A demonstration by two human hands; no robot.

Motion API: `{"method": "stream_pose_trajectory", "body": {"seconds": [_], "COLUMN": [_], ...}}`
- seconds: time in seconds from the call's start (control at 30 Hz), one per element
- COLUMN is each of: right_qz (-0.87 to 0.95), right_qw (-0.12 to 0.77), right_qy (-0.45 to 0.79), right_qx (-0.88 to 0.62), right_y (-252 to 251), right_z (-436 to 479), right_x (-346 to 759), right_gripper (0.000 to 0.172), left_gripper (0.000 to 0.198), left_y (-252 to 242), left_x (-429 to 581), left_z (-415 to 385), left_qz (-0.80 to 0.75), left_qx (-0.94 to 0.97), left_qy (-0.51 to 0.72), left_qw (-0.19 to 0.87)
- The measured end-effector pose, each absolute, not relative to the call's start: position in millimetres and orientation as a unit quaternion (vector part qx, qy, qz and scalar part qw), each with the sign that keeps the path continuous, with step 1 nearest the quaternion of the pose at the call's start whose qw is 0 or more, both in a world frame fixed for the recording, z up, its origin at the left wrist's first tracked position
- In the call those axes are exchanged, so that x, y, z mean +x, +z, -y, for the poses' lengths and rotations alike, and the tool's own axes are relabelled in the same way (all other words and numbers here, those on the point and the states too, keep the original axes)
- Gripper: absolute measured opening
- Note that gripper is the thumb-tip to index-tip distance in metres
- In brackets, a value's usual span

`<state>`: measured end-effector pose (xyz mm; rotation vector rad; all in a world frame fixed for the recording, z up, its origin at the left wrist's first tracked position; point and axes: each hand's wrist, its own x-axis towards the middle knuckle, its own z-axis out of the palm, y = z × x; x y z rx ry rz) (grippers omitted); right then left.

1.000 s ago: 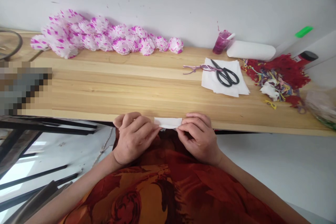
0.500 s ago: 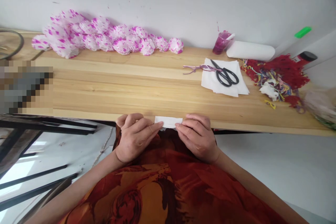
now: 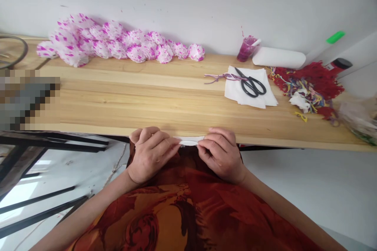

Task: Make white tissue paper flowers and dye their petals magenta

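Note:
A narrow folded strip of white tissue paper (image 3: 189, 141) is stretched between my two hands at the table's front edge. My left hand (image 3: 151, 153) pinches its left end between thumb and fingers. Its right end sits in the pinch of my right hand (image 3: 220, 151). The middle of the strip bows slightly between the fingertips, and both ends are partly hidden by the fingers.
Along the wall lies a row of white-and-magenta paper pompoms (image 3: 137, 45). Black scissors (image 3: 253, 86) rest on white paper sheets (image 3: 232, 90). Beyond stand a cup of magenta liquid (image 3: 246, 49) and a white roll (image 3: 278, 57). Red and coloured yarn pieces (image 3: 316, 80) lie at right.
The white paper showed a taller flat face before; now it looks narrower, with its far edge folded or tilted down. My hands keep their pinch in nearly the same place.

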<state>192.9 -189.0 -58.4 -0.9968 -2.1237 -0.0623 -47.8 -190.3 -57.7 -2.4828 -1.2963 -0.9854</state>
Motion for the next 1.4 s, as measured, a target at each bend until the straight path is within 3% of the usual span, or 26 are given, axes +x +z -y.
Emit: {"method": "stream_pose_trajectory", "body": {"seconds": [0.6, 0.83, 0.97, 1.4], "right_qz": [0.824, 0.841, 0.849, 0.845], "right_qw": [0.393, 0.380, 0.372, 0.370], "right_qy": [0.012, -0.011, -0.021, -0.042], "right_qx": [-0.407, -0.384, -0.375, -0.384], "right_y": [-56.2, -60.7, -60.4, -59.1], "right_z": [186.3, 187.2, 187.9, 191.1], "right_x": [192.4, 197.9, 198.9, 196.3], "right_gripper": [0.015, 0.032, 0.033, 0.020], "left_gripper": [0.010, 0.034, 0.038, 0.014], "left_y": [-57.3, -58.9, -61.3, -53.2], "left_x": [-44.8, -50.7, -53.0, -45.9], "left_z": [187.3, 191.2, 192.9, 191.7], "left_qz": [0.450, 0.440, 0.437, 0.430], "left_qx": [-0.806, -0.821, -0.826, -0.831], "left_qy": [-0.378, -0.360, -0.350, -0.343], "left_qw": [0.069, 0.062, 0.062, 0.087]}}
